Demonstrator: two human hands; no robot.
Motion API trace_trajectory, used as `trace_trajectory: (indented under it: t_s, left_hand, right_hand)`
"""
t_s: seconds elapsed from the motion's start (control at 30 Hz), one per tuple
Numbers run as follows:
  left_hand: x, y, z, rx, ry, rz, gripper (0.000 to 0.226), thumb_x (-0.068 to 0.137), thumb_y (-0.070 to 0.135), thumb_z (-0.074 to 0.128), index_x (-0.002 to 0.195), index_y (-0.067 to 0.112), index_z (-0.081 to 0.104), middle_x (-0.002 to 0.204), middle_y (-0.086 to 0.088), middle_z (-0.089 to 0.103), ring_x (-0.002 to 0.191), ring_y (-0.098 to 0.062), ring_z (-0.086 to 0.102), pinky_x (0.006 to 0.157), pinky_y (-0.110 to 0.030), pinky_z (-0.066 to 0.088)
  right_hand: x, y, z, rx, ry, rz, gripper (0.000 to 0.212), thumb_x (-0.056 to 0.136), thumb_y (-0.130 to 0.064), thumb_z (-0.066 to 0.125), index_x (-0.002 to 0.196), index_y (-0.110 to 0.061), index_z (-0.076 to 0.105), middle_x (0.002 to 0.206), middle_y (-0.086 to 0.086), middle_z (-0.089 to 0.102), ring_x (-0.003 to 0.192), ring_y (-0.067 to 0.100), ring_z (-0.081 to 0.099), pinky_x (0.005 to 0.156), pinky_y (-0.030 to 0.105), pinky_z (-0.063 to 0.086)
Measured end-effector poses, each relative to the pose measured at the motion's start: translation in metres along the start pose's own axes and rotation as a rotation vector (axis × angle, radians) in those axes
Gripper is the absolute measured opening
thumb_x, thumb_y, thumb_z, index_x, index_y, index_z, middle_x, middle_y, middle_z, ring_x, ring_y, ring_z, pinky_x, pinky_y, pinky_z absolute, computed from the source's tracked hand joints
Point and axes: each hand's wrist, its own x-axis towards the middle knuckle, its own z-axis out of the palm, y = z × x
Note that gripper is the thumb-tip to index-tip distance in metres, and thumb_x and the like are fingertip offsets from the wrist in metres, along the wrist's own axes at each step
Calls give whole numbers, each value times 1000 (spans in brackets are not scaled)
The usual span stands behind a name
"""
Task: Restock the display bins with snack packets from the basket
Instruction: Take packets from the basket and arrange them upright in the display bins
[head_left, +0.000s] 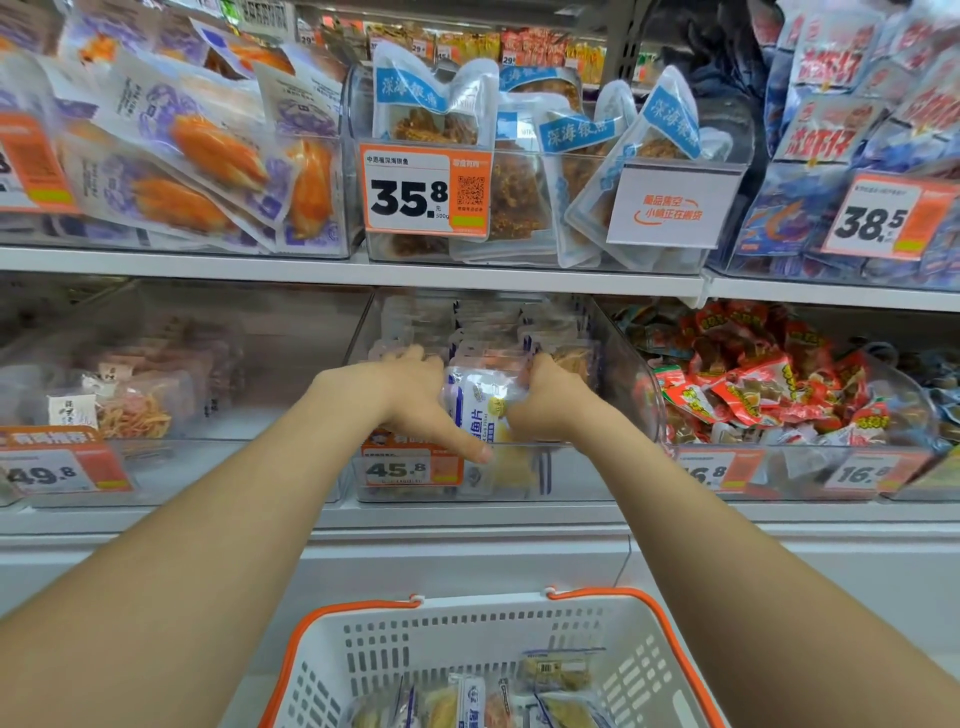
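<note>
Both my arms reach into the clear display bin (621, 358) on the lower shelf, the one with the 45.8 price tag (410, 467). Between the two hands stands a white and blue snack packet (480, 402), at the front of a row of similar packets (498, 325). My left hand (415, 395) holds its left side, thumb pointing down over the bin's front wall. On the packet's right side my right hand (545, 400) grips it. A white basket (462, 644) with orange rim sits below, with several snack packets (550, 686) in it.
Left of the bin is another clear bin (218, 395) with few packets, tagged 49.8. Red candy packets (769, 374) fill the bins on the right. The upper shelf (353, 267) overhangs closely, carrying bins of fish snacks (524, 171), orange snack packs (208, 156) and shrimp packs (852, 130).
</note>
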Motion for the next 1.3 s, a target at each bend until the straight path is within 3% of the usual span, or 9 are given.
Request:
trace_trajectory:
  t_s: [0.1, 0.17, 0.47, 0.67, 0.77, 0.93, 1.07, 1.2, 1.3]
  left_hand:
    - [0, 4, 2, 73, 29, -4, 138, 52, 101, 65, 159, 22, 31, 162, -7, 25, 150, -34, 26, 119, -57, 27]
    - [2, 5, 3, 91, 58, 15, 129, 51, 100, 66, 151, 21, 42, 154, -9, 34, 143, -33, 34, 118, -57, 30]
    - [10, 6, 7, 33, 87, -9, 142, 39, 108, 59, 148, 20, 42, 145, -7, 39, 137, -29, 35, 110, -49, 36]
    - [14, 7, 8, 89, 99, -3, 129, 39, 109, 56, 133, 20, 54, 136, -5, 42, 126, -27, 39, 99, -47, 33]
    - [10, 7, 10, 110, 127, -2, 123, 41, 110, 54, 126, 22, 58, 134, -5, 44, 125, -28, 41, 97, -49, 34]
    - [-8, 27, 20, 122, 410, 123, 116, 59, 98, 55, 145, 21, 45, 141, -6, 47, 133, -31, 44, 110, -56, 35]
    - [-24, 49, 37, 108, 676, 354, 89, 69, 76, 52, 140, 22, 46, 128, -2, 50, 118, -28, 48, 100, -46, 41]
    - [-44, 67, 76, 127, 867, 563, 34, 79, 39, 58, 103, 16, 52, 101, -6, 49, 91, -28, 45, 73, -40, 37]
    - [-54, 76, 126, 157, 692, 601, 18, 82, 30, 58, 95, 19, 52, 92, -3, 53, 87, -27, 49, 70, -38, 31]
  right_hand:
    - [-5, -4, 0, 47, -113, 106, 126, 90, -35, 75, 156, -2, -27, 157, 20, 40, 136, 36, 48, 103, 38, 46]
    - [-5, -4, 0, 55, -109, 128, 135, 87, -35, 79, 151, 1, -34, 158, 20, 39, 136, 36, 49, 109, 41, 48]
    - [-5, 0, -8, 173, -114, 130, 83, 77, -22, 90, 137, -2, 37, 131, 13, 49, 89, 21, 57, 62, 34, 54]
    - [-3, 5, 0, 202, -58, 84, 73, 74, -26, 91, 127, -5, 46, 115, 8, 55, 99, 23, 58, 70, 33, 53]
    - [-8, 6, 1, 269, -35, 79, 94, 77, -31, 87, 148, -2, 32, 127, 8, 54, 108, 25, 59, 72, 32, 50]
    - [-28, 12, 22, 187, 520, -75, 63, 76, -38, 67, 128, -11, 44, 124, 9, 51, 113, 32, 50, 92, 44, 47]
    - [-52, 33, 41, 213, 867, -410, 11, 81, -20, 48, 82, -16, 58, 83, 2, 58, 79, 25, 52, 68, 41, 44]
    - [-72, 61, 71, 178, 656, -474, 20, 84, -20, 42, 65, -20, 47, 59, 4, 56, 55, 28, 46, 51, 40, 34]
    - [-85, 91, 97, 75, 319, -415, 21, 83, -24, 42, 62, -23, 47, 62, 7, 61, 56, 30, 50, 53, 39, 39]
